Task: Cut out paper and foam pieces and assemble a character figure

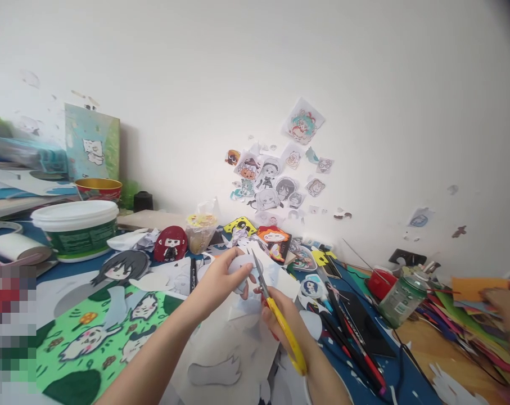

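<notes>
In the head view, my left hand pinches a small pale paper piece between thumb and fingers. My right hand grips a pair of scissors with yellow and red handles. Their blades point up and away, slightly parted, right beside the paper piece. Below my hands lies a white sheet, and on it rests a grey-white cutout with a jagged end. Left of my forearm is a green painted sheet with white animal figures.
A lidded white tub and red-gold bowl stand left. Several pens lie to the right, near a glass jar and red container. Another person's hand is at coloured papers. Drawings cover the wall.
</notes>
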### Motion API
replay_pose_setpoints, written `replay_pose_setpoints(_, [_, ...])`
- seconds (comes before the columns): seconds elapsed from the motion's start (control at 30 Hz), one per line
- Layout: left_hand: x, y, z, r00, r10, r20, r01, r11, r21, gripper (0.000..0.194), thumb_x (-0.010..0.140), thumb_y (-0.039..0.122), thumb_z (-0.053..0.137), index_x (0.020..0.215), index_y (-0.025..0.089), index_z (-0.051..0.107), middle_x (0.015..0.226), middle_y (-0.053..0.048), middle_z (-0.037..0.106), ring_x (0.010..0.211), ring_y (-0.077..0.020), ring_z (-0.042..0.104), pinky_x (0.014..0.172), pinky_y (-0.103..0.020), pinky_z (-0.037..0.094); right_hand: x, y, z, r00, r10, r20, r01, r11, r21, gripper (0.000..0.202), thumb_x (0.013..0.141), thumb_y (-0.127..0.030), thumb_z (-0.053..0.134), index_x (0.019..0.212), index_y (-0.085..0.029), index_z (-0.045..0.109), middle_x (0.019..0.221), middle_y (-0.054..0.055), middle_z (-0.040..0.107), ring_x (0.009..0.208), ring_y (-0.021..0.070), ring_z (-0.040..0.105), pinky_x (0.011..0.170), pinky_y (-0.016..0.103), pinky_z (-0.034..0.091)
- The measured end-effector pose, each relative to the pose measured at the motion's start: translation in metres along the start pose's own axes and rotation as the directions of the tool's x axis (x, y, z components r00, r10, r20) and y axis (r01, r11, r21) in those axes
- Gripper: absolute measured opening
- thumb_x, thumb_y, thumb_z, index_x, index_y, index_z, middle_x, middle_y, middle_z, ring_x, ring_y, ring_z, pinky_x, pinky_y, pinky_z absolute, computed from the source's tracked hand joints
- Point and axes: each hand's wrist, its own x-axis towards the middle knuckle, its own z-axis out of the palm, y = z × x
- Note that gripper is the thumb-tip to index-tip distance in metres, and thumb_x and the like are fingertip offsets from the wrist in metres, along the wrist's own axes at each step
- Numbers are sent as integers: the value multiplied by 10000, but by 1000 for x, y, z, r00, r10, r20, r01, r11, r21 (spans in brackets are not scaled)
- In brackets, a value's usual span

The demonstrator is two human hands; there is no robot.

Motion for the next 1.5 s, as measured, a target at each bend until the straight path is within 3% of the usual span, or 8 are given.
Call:
replay_pose_setpoints(0.23, [-1,-1,1,1000,-7,27,7,1000,6,189,774,373,523,771,219,415,634,41,634,425,-106,542,472,-221,408,0,1,2,1000,-2,6,2,1000,2,620,717,-684,480,1028,-152,547,719,21,517,581,123,415,485,214,358])
replay_pose_setpoints(0.47, [1,0,-2,998,-66,24,67,997,-49,220,768,399,540,787,198,455,685,26,637,454,-101,568,525,-242,474,1,-3,2,998,-10,-58,12,999,40,597,709,-676,497,965,-141,572,732,35,531,633,143,475,557,232,416])
replay_pose_setpoints(0.67, [5,-3,-8,988,-124,88,133,985,-111,324,713,463,588,778,157,506,752,-39,653,633,-185,662,662,-334,546,1,2,-1,997,20,-77,-16,999,51,550,746,-658,464,962,-156,530,648,-14,442,479,88,365,438,204,345])
replay_pose_setpoints(0.8, [4,-2,-8,983,-145,108,161,975,-152,351,676,445,634,827,152,516,767,-40,666,628,-178,668,693,-337,548,2,6,-2,996,20,-90,-14,998,61,571,755,-661,445,1006,-154,523,632,-21,416,480,94,371,436,209,342])
replay_pose_setpoints(1.07, [10,-9,-6,981,-58,-183,38,993,-109,258,697,387,619,736,161,500,575,16,629,536,-126,622,569,-254,530,2,0,-2,1000,26,18,-25,997,-73,577,743,-647,483,1029,-153,563,690,6,507,577,128,440,546,242,386])
replay_pose_setpoints(1.33, [7,-5,-2,962,7,-272,-43,991,-125,249,722,408,582,720,180,482,640,17,655,536,-123,626,588,-262,528,-1,-1,-3,993,51,105,-49,999,-20,572,776,-601,486,1175,-192,493,765,18,523,641,147,467,582,258,402])
replay_pose_setpoints(1.5, [8,-12,8,981,-34,-192,22,998,-61,258,732,417,551,695,196,425,513,36,608,433,-126,587,477,-239,472,0,-1,0,995,58,78,-60,998,26,596,757,-634,484,1155,-191,495,796,26,525,661,150,471,593,259,410])
